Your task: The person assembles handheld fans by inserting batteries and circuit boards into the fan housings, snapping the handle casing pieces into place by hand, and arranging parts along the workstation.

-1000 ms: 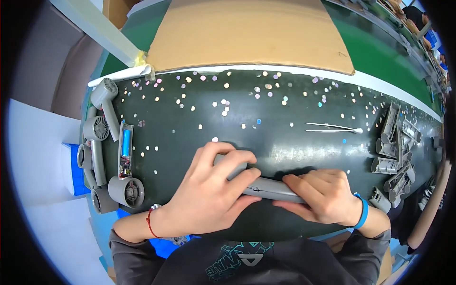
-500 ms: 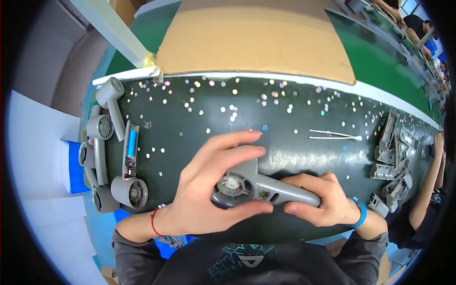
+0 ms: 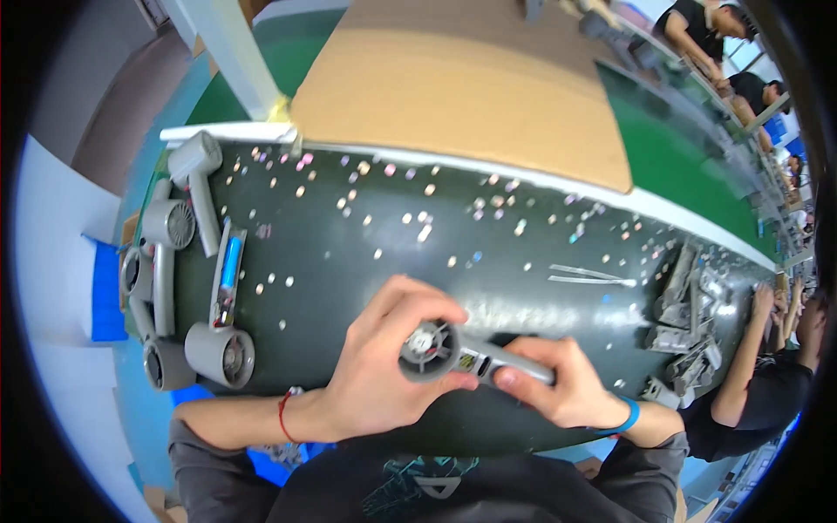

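A grey handheld fan is held over the table in front of me. Its round head shows a spoked vane wheel, and a small slotted panel sits where the handle begins. My left hand curls around the head, fingers over the far side and thumb along the near side. Around the handle's right end closes my right hand, its thumb on top. The fan's underside is hidden.
Several grey fans stand at the left, beside an opened fan handle with a blue battery. White tweezers lie right of centre, grey shell halves further right. Small round dots speckle the dark table. A co-worker's arm reaches in at right.
My head view has shifted and tilted. The fan's head now faces up more squarely as a full ring, and my left fingers have curled closer around it. My right hand keeps its hold.
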Available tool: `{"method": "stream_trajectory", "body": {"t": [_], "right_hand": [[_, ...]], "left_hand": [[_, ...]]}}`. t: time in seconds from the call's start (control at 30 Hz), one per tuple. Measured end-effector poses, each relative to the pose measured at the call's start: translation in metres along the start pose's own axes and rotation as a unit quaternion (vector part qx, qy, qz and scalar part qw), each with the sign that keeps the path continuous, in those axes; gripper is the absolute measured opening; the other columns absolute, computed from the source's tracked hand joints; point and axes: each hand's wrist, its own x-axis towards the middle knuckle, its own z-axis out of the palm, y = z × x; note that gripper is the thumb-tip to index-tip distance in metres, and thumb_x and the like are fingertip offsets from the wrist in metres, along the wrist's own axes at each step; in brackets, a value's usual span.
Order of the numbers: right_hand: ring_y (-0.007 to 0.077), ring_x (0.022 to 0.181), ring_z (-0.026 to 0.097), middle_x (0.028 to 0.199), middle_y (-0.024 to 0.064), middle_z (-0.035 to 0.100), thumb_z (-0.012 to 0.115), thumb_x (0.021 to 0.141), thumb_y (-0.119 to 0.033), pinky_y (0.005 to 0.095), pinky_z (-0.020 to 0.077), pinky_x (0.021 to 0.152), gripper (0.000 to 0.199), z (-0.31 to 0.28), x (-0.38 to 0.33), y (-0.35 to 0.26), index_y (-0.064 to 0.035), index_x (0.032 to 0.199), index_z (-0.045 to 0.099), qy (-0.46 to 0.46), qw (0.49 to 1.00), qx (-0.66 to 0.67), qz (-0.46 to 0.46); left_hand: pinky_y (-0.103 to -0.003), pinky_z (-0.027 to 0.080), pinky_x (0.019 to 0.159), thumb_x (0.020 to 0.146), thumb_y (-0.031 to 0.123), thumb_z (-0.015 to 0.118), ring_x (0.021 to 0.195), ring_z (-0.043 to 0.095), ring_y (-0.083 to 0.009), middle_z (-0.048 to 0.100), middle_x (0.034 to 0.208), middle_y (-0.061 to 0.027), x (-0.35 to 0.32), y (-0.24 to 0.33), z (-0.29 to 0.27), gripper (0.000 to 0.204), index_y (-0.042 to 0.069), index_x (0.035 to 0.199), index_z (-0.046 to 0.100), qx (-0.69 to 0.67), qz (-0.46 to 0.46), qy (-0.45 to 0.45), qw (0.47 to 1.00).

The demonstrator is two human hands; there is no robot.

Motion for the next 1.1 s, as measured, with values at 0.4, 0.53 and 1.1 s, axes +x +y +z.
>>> {"method": "stream_trajectory", "body": {"t": [0.4,0.53,1.1], "right_hand": [[0.0053,0.043,0.038,0.060,-0.0038,0.051,0.039,0.109,-0.051,0.0222,0.0256,0.041,0.047,-0.093,0.131,-0.022,-0.0105,0.108,0.064,0.097,0.963,0.240,0.074],[0.0080,0.053,0.056,0.076,0.0031,0.062,0.052,0.106,-0.046,0.0227,0.0424,0.045,0.042,-0.158,0.280,-0.026,-0.0073,0.121,0.059,0.216,0.952,0.213,-0.050],[0.0404,0.122,0.055,0.131,0.0185,0.059,0.072,0.074,0.003,0.0474,0.0474,0.103,0.060,-0.068,0.000,-0.028,-0.0037,0.133,0.060,0.082,0.811,-0.573,-0.085]], "left_hand": [[-0.053,0.040,0.107,0.079,0.013,0.079,0.131,0.048,-0.0388,0.051,0.136,-0.0144,-0.006,0.003,0.003,0.050,0.009,0.126,0.062,0.100,0.096,0.008,0.990],[-0.049,0.041,0.106,0.078,0.012,0.080,0.131,0.049,-0.0375,0.049,0.135,-0.0157,-0.002,-0.018,0.008,0.050,0.005,0.123,0.060,0.149,0.089,-0.046,0.984],[-0.046,0.040,0.106,0.073,0.028,0.086,0.126,0.050,-0.0395,0.054,0.135,-0.0190,-0.059,0.031,-0.094,0.084,0.001,0.144,0.049,0.508,-0.267,0.084,0.815]]}}
